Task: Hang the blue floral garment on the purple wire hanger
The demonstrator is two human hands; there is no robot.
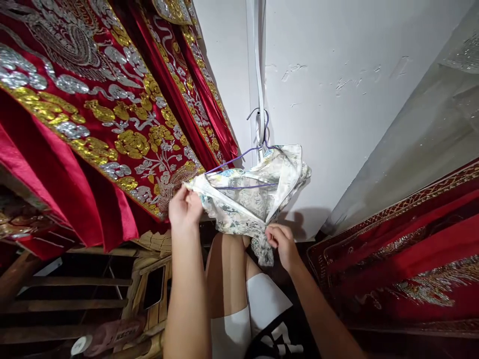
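Observation:
A light floral garment (239, 199) with white-edged neckline hangs on a purple wire hanger (239, 156). The hanger's hook sits by a white strap (258, 70) that runs down the wall. My left hand (184, 205) pinches the garment's left shoulder edge. At the bottom of the V-shaped neckline, my right hand (279, 238) grips the front of the fabric with curled fingers. Below that hand the garment's lower part hangs bunched. The hanger's bottom bar shows inside the neck opening.
Red cloths with gold and silver sequins (130, 142) hang at left. Another red embroidered cloth (396, 269) is at lower right, below sheer glittery fabric (422, 109). A phone (153, 286) and a pink bottle (112, 335) lie on a bamboo seat (75, 304). A white wall (337, 45) stands ahead.

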